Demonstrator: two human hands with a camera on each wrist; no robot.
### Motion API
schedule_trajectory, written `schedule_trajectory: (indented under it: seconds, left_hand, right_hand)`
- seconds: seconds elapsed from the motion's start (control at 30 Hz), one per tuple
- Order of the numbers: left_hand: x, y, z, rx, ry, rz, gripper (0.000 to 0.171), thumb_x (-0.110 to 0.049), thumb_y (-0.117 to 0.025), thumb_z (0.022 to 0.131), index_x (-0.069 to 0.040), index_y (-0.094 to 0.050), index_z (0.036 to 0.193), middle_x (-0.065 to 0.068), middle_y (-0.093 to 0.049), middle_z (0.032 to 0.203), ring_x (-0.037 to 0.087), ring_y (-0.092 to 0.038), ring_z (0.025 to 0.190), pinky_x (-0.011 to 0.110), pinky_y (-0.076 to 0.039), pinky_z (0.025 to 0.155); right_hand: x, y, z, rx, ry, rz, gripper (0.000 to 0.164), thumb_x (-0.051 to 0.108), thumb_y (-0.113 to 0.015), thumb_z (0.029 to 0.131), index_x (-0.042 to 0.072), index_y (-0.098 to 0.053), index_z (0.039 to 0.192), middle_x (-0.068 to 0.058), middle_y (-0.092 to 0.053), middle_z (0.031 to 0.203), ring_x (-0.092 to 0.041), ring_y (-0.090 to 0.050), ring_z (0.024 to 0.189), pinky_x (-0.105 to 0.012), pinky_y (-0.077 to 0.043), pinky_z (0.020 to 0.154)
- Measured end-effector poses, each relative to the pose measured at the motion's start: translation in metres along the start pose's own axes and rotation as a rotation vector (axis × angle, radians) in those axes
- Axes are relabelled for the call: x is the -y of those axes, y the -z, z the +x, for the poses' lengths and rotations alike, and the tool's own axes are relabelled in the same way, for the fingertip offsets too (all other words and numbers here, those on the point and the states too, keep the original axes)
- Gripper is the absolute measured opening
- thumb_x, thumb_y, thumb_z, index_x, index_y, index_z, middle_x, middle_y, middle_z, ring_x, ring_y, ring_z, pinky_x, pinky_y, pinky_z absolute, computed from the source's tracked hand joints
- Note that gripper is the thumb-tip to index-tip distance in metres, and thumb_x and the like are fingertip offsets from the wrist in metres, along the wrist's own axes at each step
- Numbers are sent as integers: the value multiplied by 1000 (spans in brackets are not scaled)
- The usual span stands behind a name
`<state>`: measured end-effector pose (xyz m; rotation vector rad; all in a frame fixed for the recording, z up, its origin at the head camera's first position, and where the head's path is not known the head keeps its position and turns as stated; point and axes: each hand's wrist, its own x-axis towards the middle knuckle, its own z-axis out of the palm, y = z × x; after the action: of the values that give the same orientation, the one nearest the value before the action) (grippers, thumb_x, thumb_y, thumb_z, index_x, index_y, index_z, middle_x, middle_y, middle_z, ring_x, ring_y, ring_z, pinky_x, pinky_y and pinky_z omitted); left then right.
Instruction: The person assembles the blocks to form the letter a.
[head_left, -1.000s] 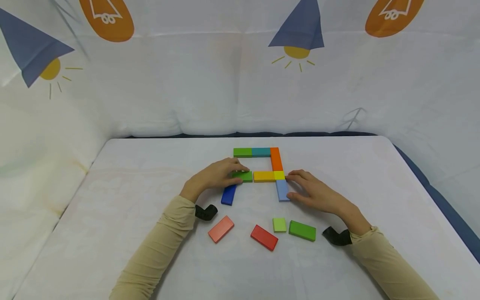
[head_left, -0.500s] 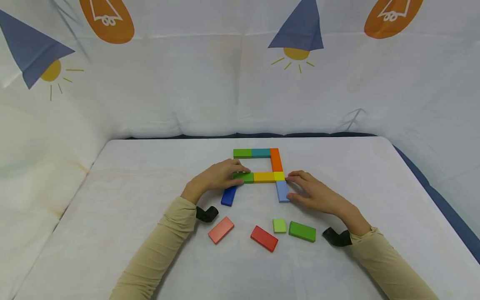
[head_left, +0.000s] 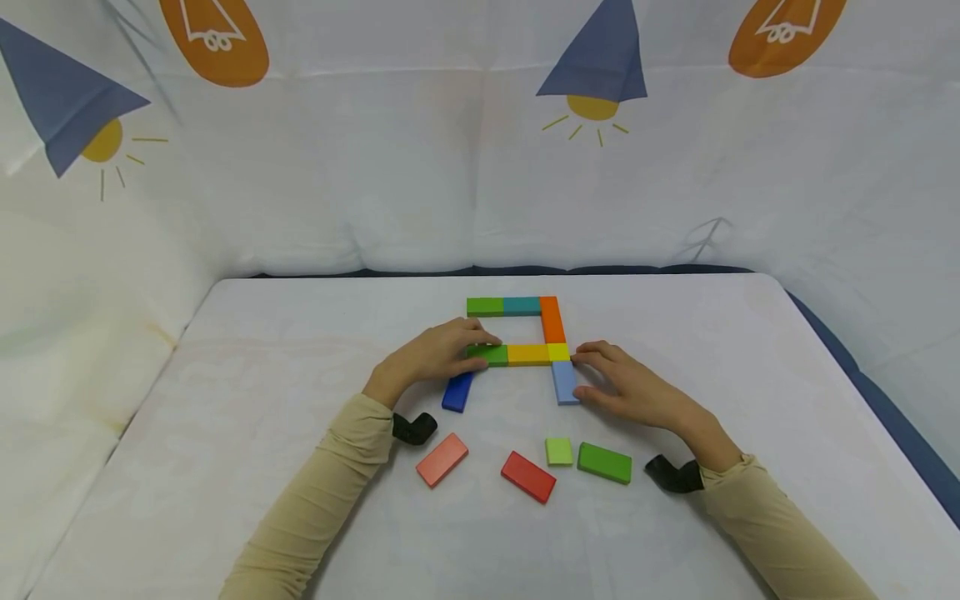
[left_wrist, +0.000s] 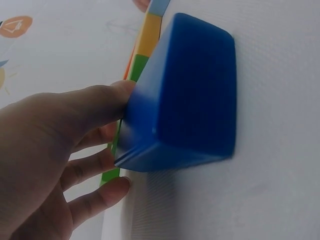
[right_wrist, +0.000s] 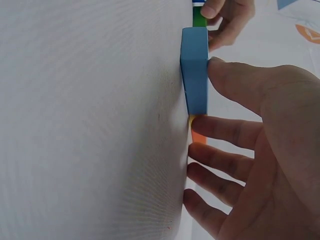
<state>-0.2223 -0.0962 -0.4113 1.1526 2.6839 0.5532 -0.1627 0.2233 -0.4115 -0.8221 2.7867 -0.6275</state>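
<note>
My left hand [head_left: 427,357] pinches a green block [head_left: 492,357] between thumb and fingers. That block's right end meets an amber block [head_left: 528,355], followed by a small yellow square block [head_left: 558,352]. A dark blue block [head_left: 457,393] lies slanted just below the left hand, its top end hidden; it looms large in the left wrist view. My right hand [head_left: 637,387] rests with loosely extended fingers along the right side of the yellow square and a light blue block [head_left: 566,383]. In the right wrist view its thumb lies at the edge of the light blue block [right_wrist: 196,82].
Above the row, another green block [head_left: 484,307], a teal block [head_left: 522,306] and an orange block [head_left: 551,320] join in a corner. Nearer lie a salmon block [head_left: 442,460], a red block [head_left: 528,477], a lime square [head_left: 558,452] and a thicker green block [head_left: 604,462].
The green block in my left hand has slid slightly right, closing the small gap to the amber block. My right hand has stayed in place.
</note>
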Motion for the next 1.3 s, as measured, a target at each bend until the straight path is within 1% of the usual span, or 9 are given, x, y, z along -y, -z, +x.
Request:
schedule_trajectory:
  seconds: [0.13, 0.63, 1.0, 1.3]
  left_hand:
    - [0, 0, 0, -4, -6, 2, 38, -31, -61, 92, -19, -59, 128, 1, -58, 118, 14, -53, 105, 32, -47, 95]
    - [2, -3, 2, -1, 2, 9, 38, -32, -61, 92, -19, -59, 128, 1, -58, 120, 14, -53, 108, 33, -47, 97]
    - [3, -4, 1, -4, 3, 13, 38, -32, -61, 92, -20, -59, 128, 1, -57, 120, 13, -53, 105, 32, -48, 94]
    - [1, -2, 0, 0, 2, 11, 38, -32, -61, 92, -20, -59, 128, 1, -57, 119, 13, -52, 104, 32, -48, 94]
  right_hand:
    - [0, 0, 1, 0, -3, -2, 53, 39, -63, 89, 12, -51, 133, -9, -44, 139, -25, -45, 126, -47, -42, 103]
    - [1, -1, 0, 6, -25, 6, 55, 43, -62, 89, 13, -50, 133, -9, -44, 140, -26, -44, 127, -49, -42, 103]
    - [1, -1, 1, -4, -19, 7, 45, 42, -62, 89, 14, -55, 124, -10, -46, 137, -27, -46, 125, -49, -42, 103]
    - [2, -1, 1, -7, -19, 5, 46, 41, -63, 89, 14, -55, 125, -10, -46, 137, -27, -46, 125, -49, -42, 102]
